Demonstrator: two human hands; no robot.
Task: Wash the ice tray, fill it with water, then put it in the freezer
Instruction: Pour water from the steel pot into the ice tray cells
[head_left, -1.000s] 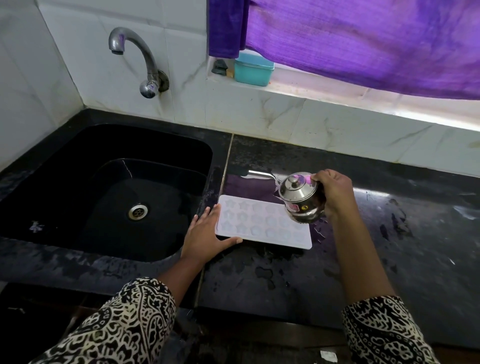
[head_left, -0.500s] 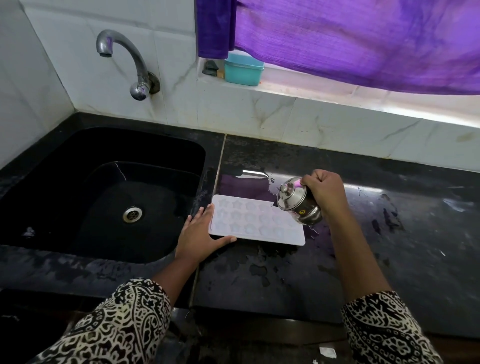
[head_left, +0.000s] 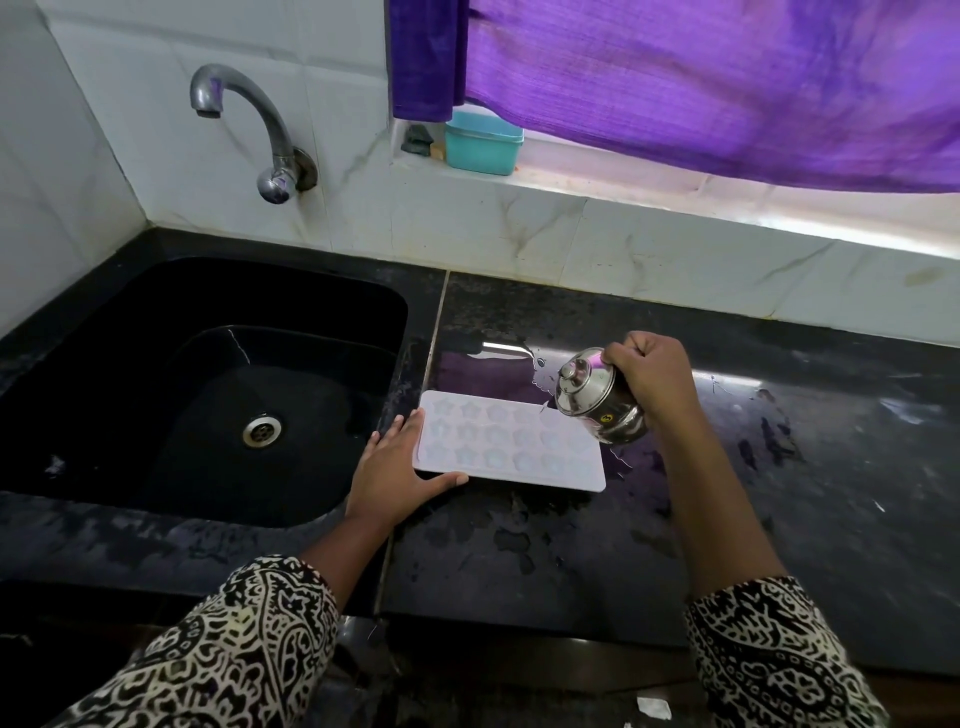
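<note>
A white ice tray (head_left: 511, 447) with star-shaped cups lies flat on the black counter (head_left: 571, 545), just right of the sink. My left hand (head_left: 397, 475) rests against the tray's left end, fingers straight along the edge and thumb along the front. My right hand (head_left: 649, 379) grips a small steel lidded pot (head_left: 595, 397), tilted toward the tray's far right corner. A thin stream of water runs from the pot's spout onto the tray.
The black sink (head_left: 208, 395) with its drain (head_left: 262, 429) lies at the left, under a steel tap (head_left: 249, 124). A teal box (head_left: 483, 140) stands on the window ledge below a purple curtain (head_left: 701, 78). The counter around the tray is wet.
The pot has tipped further toward the tray and moved slightly over its far right corner. My left hand stays against the tray's left end.
</note>
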